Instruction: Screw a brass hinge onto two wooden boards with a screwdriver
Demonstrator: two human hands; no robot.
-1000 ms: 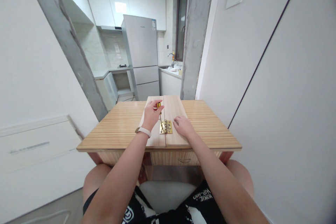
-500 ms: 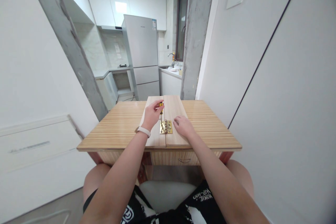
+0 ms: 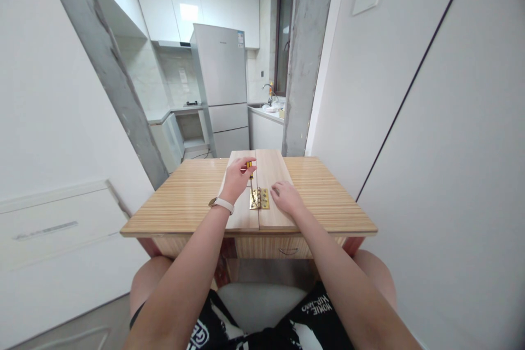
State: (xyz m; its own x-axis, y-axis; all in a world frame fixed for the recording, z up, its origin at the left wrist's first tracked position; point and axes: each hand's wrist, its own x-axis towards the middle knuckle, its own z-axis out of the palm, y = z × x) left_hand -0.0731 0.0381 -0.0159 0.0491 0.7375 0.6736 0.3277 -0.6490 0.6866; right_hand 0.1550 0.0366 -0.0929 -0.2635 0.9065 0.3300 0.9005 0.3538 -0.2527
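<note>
Pinched in the fingers of my left hand (image 3: pixel 239 176) is a screwdriver (image 3: pixel 250 170) with a yellow and black handle. It stands nearly upright, its shaft reaching down to the left leaf of a brass hinge (image 3: pixel 260 198). The hinge lies opened flat across the seam between two pale wooden boards, the left board (image 3: pixel 241 221) and the right board (image 3: pixel 271 167). Just right of the hinge, my right hand (image 3: pixel 288 197) rests on the right board, fingers loosely bent and holding nothing. The screwdriver's tip is too small to make out exactly.
Both boards lie side by side on a striped wooden table (image 3: pixel 184 191) with a drawer (image 3: pixel 287 248) under its front edge. My knees are beneath it. Beyond stand a silver fridge (image 3: pixel 223 76) and a sink counter (image 3: pixel 266 112). A white wall (image 3: pixel 430 147) runs along the right.
The fingers of my left hand have shifted slightly on the screwdriver, and its handle looks turned a little. My right hand and the hinge stay in place.
</note>
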